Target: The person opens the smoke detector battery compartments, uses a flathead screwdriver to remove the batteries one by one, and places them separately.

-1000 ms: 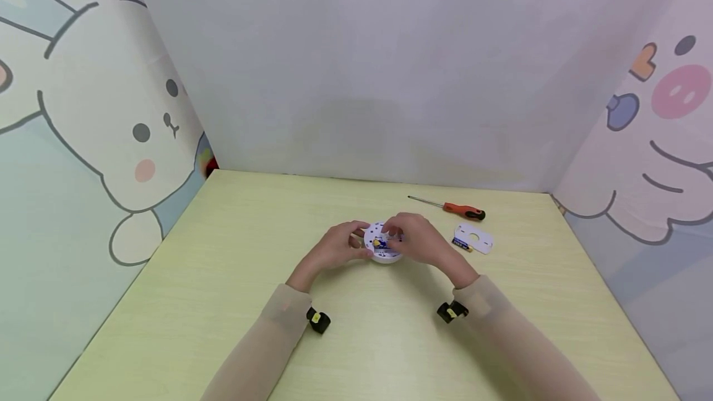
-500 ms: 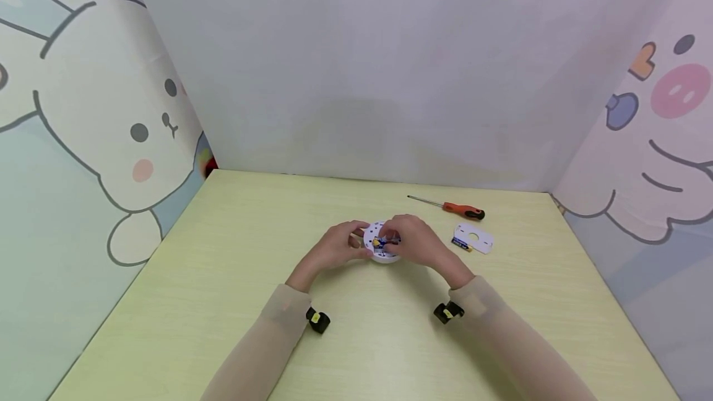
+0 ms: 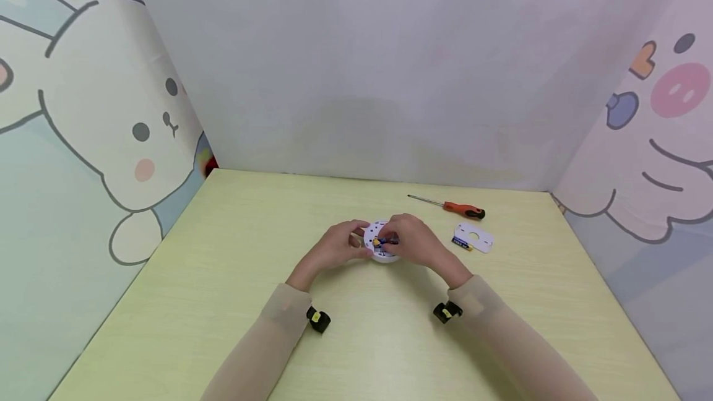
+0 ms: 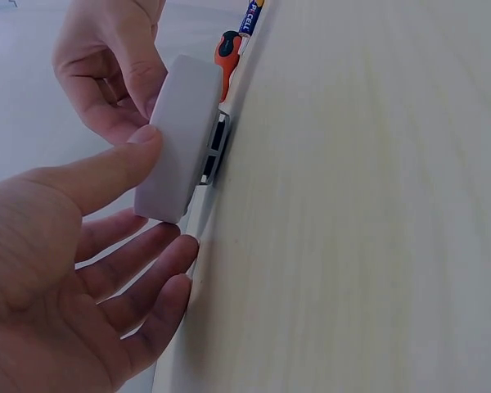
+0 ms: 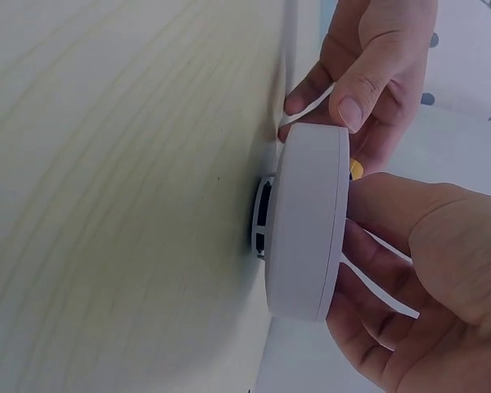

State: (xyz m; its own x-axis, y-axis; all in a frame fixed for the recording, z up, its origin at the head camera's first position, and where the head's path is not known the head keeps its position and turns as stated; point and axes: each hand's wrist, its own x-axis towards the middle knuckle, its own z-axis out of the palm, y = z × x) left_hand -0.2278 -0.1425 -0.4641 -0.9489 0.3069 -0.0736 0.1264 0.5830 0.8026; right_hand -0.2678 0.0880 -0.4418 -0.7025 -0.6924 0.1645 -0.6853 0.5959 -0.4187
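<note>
White, smooth-walled round casing (image 5: 307, 223) in the left grip (image 3: 335, 246)

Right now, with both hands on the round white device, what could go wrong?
The round white device might tip if the right hand presses off-centre, since its slotted base is narrower than its body; the left hand at the rim may help steady it. The right hand partly hides the battery inside, so poor seating could go unnoticed. The loose battery by the white plate could roll if knocked.
</note>
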